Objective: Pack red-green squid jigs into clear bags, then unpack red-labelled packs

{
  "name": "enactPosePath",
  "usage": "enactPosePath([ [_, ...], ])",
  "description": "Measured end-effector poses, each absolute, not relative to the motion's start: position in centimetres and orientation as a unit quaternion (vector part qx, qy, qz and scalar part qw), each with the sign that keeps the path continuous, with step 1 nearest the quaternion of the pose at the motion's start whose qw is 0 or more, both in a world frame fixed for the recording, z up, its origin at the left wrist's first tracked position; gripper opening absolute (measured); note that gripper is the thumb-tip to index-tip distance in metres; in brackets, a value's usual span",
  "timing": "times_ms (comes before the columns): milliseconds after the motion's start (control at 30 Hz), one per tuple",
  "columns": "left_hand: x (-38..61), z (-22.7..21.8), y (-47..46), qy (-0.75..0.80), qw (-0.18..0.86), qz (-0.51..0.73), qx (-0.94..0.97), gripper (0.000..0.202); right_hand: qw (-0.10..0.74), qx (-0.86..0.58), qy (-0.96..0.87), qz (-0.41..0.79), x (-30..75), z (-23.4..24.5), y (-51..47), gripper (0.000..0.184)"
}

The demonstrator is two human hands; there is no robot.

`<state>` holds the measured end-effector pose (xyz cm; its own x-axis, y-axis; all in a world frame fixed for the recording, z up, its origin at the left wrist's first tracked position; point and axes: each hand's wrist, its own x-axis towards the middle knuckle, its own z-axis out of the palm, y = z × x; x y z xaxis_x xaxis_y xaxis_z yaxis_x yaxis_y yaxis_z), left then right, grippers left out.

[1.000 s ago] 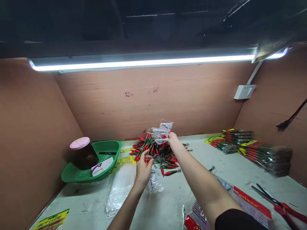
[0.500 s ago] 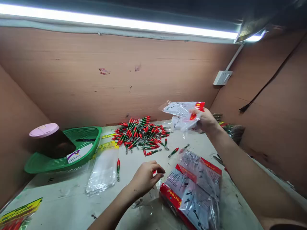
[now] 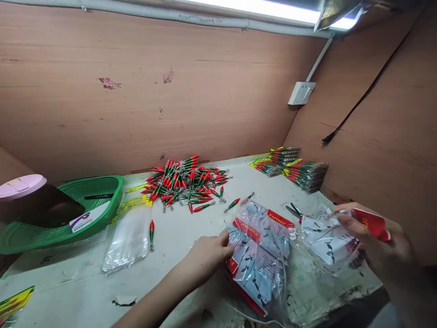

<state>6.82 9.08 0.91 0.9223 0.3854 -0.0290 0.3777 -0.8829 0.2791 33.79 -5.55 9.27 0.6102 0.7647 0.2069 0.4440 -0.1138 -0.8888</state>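
My left hand (image 3: 210,255) is closed, thumb and fingers pinched at the left edge of a stack of clear plastic packets (image 3: 261,250) with red "Fortune" headers and grey printed cards. Exactly what lies between these fingertips is partly hidden. At the right, my right hand (image 3: 378,234) grips a bunch of similar packets (image 3: 329,241), their red header under the fingers and the clear plastic hanging over the table. Just beyond the stack, a red-and-green fishing lure (image 3: 232,205) lies loose. Further back is a heap of such lures (image 3: 187,182).
Bundles of packed lures (image 3: 303,174) stand at the back right. Scissors (image 3: 294,210) lie behind the right-hand packets. Clear bags with yellow headers (image 3: 128,237), one lone lure (image 3: 152,235) and a green basket (image 3: 99,223) with a pink-lidded container (image 3: 44,205) occupy the left.
My right hand has brought its packets down from the back, toward me and right. My left hand has moved onto the stack's edge. The view has turned right, revealing the packed bundles.
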Motion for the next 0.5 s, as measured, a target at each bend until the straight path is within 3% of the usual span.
enactPosePath([
  [100,5.6,1.7,10.1,0.21,0.148,0.051,0.965,0.019,0.525,-0.71,-0.443,0.157,32.8,8.9,-5.8,0.038],
  [200,4.4,2.6,10.9,0.274,0.183,0.158,0.931,0.022,0.486,-0.665,-0.546,0.153,32.0,8.2,-4.9,0.037],
  [300,3.3,3.5,11.2,0.374,0.292,0.343,0.811,0.007,0.409,-0.654,-0.62,0.14,31.4,7.6,-3.7,0.009],
  [333,3.1,3.9,11.2,0.397,0.327,0.392,0.763,0.004,0.388,-0.649,-0.641,0.133,31.0,7.5,-3.3,0.008],
  [400,2.8,4.5,11.1,0.412,0.397,0.456,0.681,0.008,0.35,-0.621,-0.692,0.115,30.1,7.5,-2.4,0.023],
  [500,2.8,5.0,11.1,0.35,0.546,0.511,0.564,0.01,0.283,-0.573,-0.757,0.136,27.7,8.1,-1.5,0.024],
])
